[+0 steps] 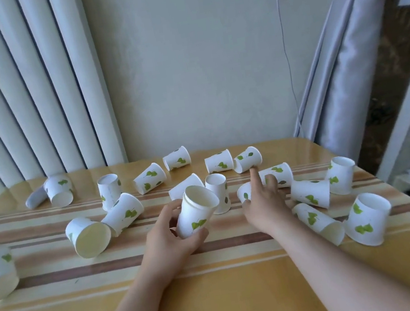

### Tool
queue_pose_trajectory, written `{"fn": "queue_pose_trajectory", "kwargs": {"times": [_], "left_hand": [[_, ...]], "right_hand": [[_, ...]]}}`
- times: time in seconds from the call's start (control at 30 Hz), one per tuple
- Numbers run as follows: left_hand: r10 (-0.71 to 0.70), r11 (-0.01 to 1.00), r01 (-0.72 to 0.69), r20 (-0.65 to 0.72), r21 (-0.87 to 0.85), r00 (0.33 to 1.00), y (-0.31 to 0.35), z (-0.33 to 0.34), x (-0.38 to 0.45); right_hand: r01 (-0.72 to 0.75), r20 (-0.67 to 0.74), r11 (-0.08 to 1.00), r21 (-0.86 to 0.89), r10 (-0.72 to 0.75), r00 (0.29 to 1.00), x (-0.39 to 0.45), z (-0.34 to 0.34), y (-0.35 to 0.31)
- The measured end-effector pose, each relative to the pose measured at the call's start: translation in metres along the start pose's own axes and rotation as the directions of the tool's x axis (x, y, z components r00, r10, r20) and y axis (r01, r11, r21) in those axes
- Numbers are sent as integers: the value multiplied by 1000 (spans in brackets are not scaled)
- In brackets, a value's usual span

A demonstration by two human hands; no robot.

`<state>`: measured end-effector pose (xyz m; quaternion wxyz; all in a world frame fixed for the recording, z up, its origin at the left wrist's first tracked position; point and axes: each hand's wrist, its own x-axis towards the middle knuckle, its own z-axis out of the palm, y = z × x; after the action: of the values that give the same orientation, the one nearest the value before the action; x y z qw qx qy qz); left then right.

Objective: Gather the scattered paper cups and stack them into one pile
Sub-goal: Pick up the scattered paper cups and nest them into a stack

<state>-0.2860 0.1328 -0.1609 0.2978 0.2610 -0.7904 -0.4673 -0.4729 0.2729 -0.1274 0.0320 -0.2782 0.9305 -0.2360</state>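
Paper cups, white, green-leafed.

White leaf-print cups scattered — mostly toppled

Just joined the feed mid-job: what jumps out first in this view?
White leaf-printed paper cups lie scattered, most tipped over, across the striped yellow table. At centre, the left hand grips a held cup, mouth up and tilted, while the right hand reaches over a fallen cup just beyond.
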Motion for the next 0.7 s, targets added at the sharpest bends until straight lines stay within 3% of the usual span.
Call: {"fn": "queue_pose_trajectory", "kwargs": {"times": [0.17, 0.23, 0.27, 0.33, 0.4, 0.47, 0.57, 0.7], "left_hand": [[-2, 1000, 2, 32, -16, 999, -3, 0, 3], [-2, 1000, 2, 44, 2, 999, -4, 1, 5], [-3, 1000, 2, 52, 13, 999, -5, 1, 5], [-7, 999, 5, 71, 38, 997, -5, 2, 6], [-2, 998, -4, 81, 69, 997, -5, 3, 7], [8, 994, -17, 85, 106, 996, -5, 3, 6], [3, 988, -16, 84, 153, 996, -1, 4, 5], [6, 986, -21, 92, 166, 996, 0, 3, 4]], "right_hand": [[24, 109, 1000, -1, -24, 994, -20, 5, 6], [18, 58, 970, 243, -33, 998, -30, 5, 7], [-14, 46, 895, 445, -7, 999, -33, 5, 7], [-84, 51, 613, 785, 71, 996, -34, 6, 8], [-40, 18, 354, 934, 66, 998, -26, 3, 10], [38, -33, 221, 975, -24, 999, -22, -4, 6], [71, -58, 155, 985, -86, 995, -18, -10, -5], [50, -33, 204, 978, -82, 996, -19, 8, -13]]}}
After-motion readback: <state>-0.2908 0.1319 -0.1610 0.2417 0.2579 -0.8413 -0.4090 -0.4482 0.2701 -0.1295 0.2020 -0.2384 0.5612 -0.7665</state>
